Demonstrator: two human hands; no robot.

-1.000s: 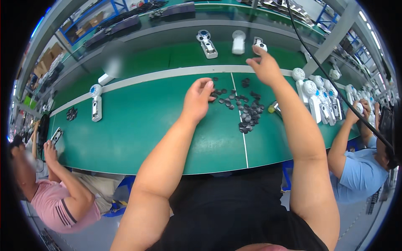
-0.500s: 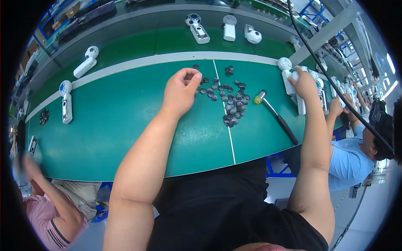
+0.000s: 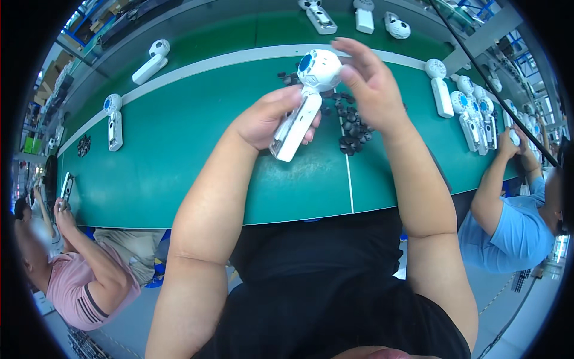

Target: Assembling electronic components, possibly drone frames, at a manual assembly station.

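At the far left I see a co-worker in a pink shirt seated at the green table; further along its surface lie two white handheld fans, one flat with a blue hub, another nearer the back edge. My left hand has its fingers wrapped round the handle of a white handheld fan, held above the table and tilted, round head uppermost; my right hand is half open, fingertips touching that head. Beneath lies a heap of small dark parts; to the right, a row of white fans, then a co-worker in blue.
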